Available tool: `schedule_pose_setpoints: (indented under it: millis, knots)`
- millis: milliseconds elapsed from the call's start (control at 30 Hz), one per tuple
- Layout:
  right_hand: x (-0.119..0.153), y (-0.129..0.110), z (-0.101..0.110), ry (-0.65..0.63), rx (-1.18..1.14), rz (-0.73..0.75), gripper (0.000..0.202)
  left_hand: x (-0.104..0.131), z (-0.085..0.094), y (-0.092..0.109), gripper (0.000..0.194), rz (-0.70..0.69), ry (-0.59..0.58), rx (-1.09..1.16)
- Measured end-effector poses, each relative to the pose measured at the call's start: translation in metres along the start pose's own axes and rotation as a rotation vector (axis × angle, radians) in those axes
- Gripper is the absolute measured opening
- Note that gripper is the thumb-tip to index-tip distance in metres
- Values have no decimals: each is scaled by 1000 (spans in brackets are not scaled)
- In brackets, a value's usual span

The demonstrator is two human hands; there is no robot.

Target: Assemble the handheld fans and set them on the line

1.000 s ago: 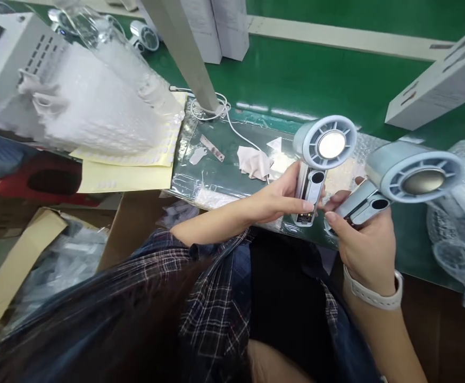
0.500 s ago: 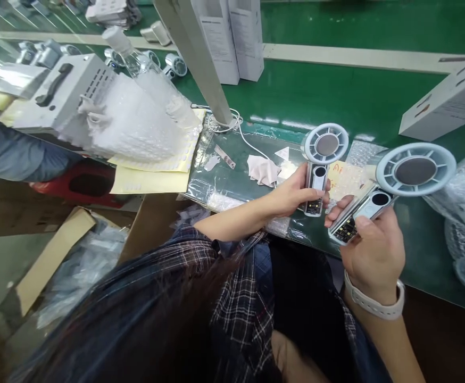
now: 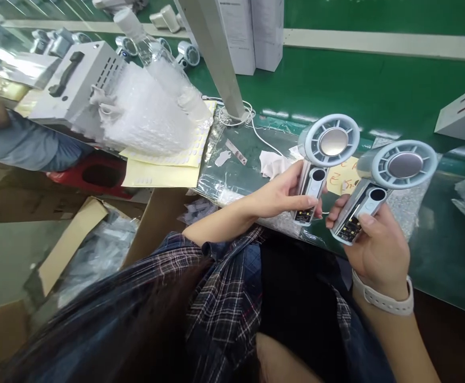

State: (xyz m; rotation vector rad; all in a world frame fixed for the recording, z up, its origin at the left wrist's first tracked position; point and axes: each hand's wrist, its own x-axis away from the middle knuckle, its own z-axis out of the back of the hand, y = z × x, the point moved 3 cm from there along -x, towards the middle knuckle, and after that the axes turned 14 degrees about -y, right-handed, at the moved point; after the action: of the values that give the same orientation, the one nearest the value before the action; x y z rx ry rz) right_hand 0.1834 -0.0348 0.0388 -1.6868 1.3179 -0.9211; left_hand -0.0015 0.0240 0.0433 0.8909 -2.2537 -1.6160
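Note:
My left hand (image 3: 282, 198) is closed round the handle of a pale blue handheld fan (image 3: 311, 178), its thumb lying across the front. A second fan of the same kind (image 3: 376, 195) is gripped by my right hand (image 3: 382, 242), with the thumb on the lower handle. Both fans have a round ribbed head with a silvery disc in the middle, and both lean to the right. Circuit parts show at the lower front of each handle. The two heads are close together but apart, above the bench edge.
Beneath the fans lie a yellow note (image 3: 341, 178) with red writing and bubble wrap (image 3: 410, 207). Left are a white cloth (image 3: 272, 164), a metal post (image 3: 216, 53), yellow sticker sheets (image 3: 164, 175) and a grey machine (image 3: 76, 80). Another person's arm (image 3: 21, 141) is at far left.
The view has swung, so the bench things sit further right and higher. The right fan has come nearer to the left one, and the left fan leans more. Both hands keep their hold.

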Motion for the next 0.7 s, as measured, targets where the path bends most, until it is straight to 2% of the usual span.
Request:
schedule_pose_setpoints:
  millis: [267,467,567,700]
  knots:
    - [4,1,1,-20,52,20,19,-3,-4,-1,57,-11,12,19]
    - [2,7,2,48,49,-9,24,-9,3,-15,51,-6,110,30]
    - [0,8,0,90,58,-6,22,-7,4,-16,50,11,164,20]
    - [-3,4,-7,41,61,-42,28,-2,0,-5,55,7,107,-17]
